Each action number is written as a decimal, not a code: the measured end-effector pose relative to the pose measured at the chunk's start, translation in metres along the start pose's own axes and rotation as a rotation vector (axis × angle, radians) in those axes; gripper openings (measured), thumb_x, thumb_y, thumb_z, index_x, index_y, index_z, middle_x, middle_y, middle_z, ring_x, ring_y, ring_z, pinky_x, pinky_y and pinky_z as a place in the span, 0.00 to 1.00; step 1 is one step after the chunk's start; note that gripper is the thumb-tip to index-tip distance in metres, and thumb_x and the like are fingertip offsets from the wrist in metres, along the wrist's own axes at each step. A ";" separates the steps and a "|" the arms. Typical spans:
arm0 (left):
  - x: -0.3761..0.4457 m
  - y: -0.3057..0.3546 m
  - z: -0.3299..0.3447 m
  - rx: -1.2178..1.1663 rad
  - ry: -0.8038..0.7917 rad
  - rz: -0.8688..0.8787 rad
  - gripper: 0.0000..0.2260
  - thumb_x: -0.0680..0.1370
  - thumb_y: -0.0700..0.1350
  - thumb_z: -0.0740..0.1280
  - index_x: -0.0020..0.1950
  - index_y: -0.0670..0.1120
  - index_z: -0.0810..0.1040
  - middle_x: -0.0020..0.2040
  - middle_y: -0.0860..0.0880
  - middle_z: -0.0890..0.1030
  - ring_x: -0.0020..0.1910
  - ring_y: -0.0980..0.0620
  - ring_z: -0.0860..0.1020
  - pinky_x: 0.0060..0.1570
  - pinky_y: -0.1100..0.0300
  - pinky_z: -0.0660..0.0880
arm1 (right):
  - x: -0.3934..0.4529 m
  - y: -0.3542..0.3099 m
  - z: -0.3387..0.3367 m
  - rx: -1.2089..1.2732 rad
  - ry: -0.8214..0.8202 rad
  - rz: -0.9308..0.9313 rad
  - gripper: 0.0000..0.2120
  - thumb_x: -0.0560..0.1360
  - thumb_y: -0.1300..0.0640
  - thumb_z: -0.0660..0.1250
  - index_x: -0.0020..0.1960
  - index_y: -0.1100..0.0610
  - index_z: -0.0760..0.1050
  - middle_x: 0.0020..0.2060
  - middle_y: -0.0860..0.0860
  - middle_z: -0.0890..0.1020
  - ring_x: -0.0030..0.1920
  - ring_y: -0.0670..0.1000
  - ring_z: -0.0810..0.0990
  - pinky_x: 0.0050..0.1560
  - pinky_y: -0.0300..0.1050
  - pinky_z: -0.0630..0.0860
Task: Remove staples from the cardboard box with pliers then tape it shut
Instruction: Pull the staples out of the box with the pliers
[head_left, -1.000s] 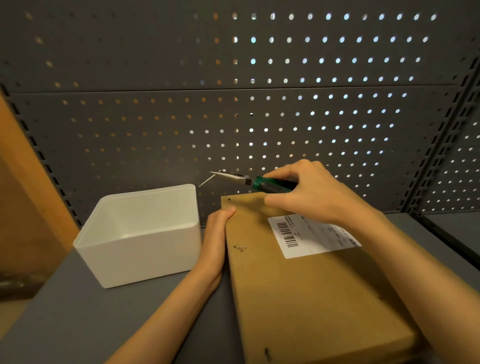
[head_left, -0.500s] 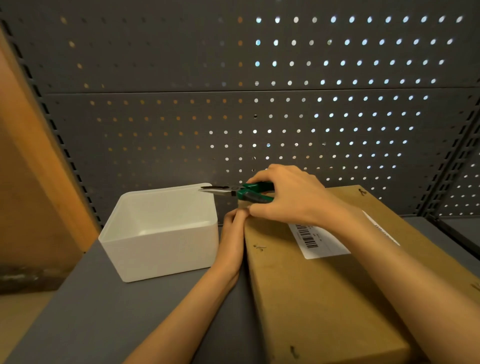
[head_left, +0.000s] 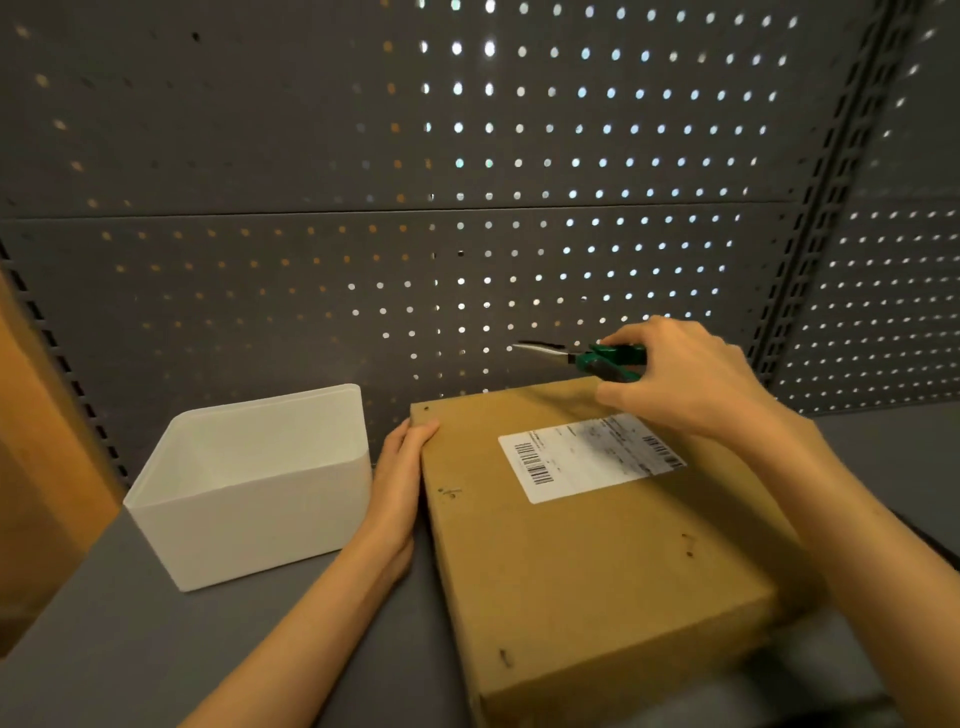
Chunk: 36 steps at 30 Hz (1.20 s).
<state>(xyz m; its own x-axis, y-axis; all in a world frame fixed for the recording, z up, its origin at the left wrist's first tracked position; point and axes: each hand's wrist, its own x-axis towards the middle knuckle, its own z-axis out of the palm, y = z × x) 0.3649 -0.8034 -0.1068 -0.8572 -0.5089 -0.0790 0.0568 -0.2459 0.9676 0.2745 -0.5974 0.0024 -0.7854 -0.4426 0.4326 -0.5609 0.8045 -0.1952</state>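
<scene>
A flat brown cardboard box (head_left: 582, 561) lies on the grey shelf, with a white barcode label (head_left: 587, 457) on its top. Small dark staple marks show near its left edge (head_left: 449, 492), right side (head_left: 688, 545) and front corner (head_left: 504, 657). My left hand (head_left: 400, 483) rests against the box's left side, fingers straight, fingertips at the far left corner. My right hand (head_left: 685, 379) grips green-handled needle-nose pliers (head_left: 587, 357) above the box's far edge; the jaws point left and look closed, with nothing visible between them.
A white open-topped plastic bin (head_left: 249, 493) stands left of the box, close to my left hand. A grey pegboard wall (head_left: 467, 234) rises right behind. An orange-brown panel (head_left: 31, 441) borders the shelf on the left. No tape is in view.
My right hand has carried the pliers to the right, from over the white bin's rim to above the box's far edge. My left hand stays against the box's left side.
</scene>
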 end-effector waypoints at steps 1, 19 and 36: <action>-0.001 0.003 0.001 0.007 0.020 0.042 0.19 0.77 0.50 0.63 0.67 0.47 0.71 0.62 0.45 0.78 0.58 0.48 0.77 0.62 0.47 0.72 | -0.004 0.009 -0.003 -0.007 0.011 0.029 0.27 0.65 0.35 0.64 0.59 0.48 0.75 0.50 0.46 0.79 0.44 0.48 0.72 0.41 0.44 0.66; -0.016 0.075 0.068 1.166 -0.358 0.469 0.22 0.77 0.51 0.63 0.70 0.48 0.66 0.70 0.50 0.69 0.67 0.52 0.68 0.60 0.60 0.65 | -0.043 0.090 -0.001 -0.139 0.012 0.225 0.25 0.68 0.43 0.68 0.63 0.48 0.73 0.55 0.50 0.77 0.53 0.55 0.76 0.47 0.47 0.70; 0.040 0.021 0.124 1.475 -0.168 0.398 0.27 0.78 0.63 0.53 0.67 0.44 0.69 0.61 0.44 0.75 0.60 0.43 0.71 0.60 0.50 0.66 | -0.029 0.116 0.024 -0.224 0.029 0.034 0.28 0.69 0.40 0.65 0.67 0.46 0.68 0.54 0.49 0.74 0.55 0.53 0.72 0.56 0.46 0.64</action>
<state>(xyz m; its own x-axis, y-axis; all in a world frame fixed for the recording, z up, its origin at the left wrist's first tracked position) 0.2678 -0.7265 -0.0596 -0.9616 -0.2204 0.1636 -0.1653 0.9408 0.2958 0.2260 -0.5007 -0.0543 -0.7931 -0.4047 0.4551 -0.4598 0.8880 -0.0116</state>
